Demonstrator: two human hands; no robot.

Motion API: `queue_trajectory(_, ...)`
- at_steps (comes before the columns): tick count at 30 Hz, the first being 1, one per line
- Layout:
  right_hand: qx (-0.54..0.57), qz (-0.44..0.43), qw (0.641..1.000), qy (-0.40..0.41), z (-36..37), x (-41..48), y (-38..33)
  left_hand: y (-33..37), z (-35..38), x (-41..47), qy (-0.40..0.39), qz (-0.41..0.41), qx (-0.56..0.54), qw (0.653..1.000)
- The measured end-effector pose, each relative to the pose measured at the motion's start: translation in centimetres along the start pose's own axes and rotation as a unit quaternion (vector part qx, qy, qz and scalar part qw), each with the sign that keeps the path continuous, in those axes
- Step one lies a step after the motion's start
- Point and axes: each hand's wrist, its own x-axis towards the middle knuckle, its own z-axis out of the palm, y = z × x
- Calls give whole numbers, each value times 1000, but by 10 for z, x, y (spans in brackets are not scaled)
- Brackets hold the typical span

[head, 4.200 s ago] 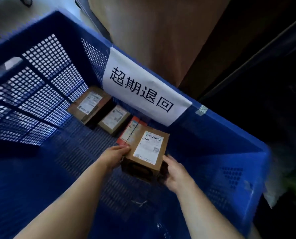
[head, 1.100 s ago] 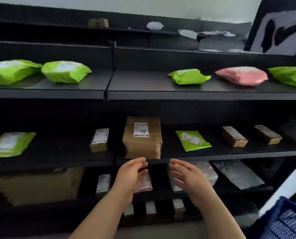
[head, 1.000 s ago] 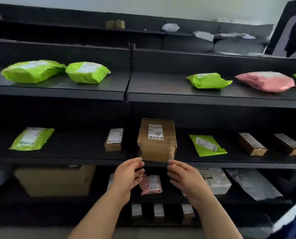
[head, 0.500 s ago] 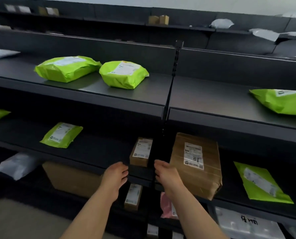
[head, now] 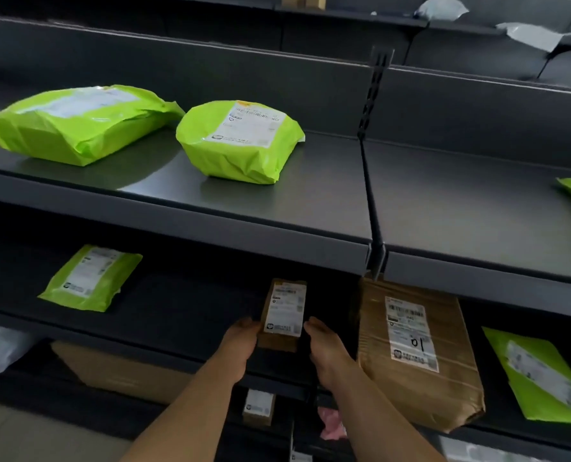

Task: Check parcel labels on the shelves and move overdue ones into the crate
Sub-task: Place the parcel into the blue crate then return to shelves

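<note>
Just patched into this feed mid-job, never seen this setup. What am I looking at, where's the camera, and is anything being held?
No machine: these are a person's two bare arms, filmed by one wide-angle camera worn on their head, looking forward and down. They face a dark metal shelf rack. The left hand and right hand flank a small brown cardboard box with a white label on the middle shelf; the left one touches its side, but neither hand clearly grips it. To its right lies a large brown paper-wrapped parcel. Two bulging lime-green plastic mailers lie on the shelf above; a flat green mailer lies further left on the middle shelf.
</note>
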Motion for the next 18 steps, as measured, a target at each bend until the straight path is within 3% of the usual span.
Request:
queue_trajectory(9, 20, 0, 999, 38, 29, 9, 7, 17, -17, 22, -96, -29, 106, 989)
queue_trajectory(14, 138, 23, 989, 51, 32, -5, 24, 12, -42, 20, -155, -69, 16, 985)
queue_trajectory(18, 197, -4, 980, 2, 32, -25, 36, 12, -62, 15, -216, -77, -41, 972)
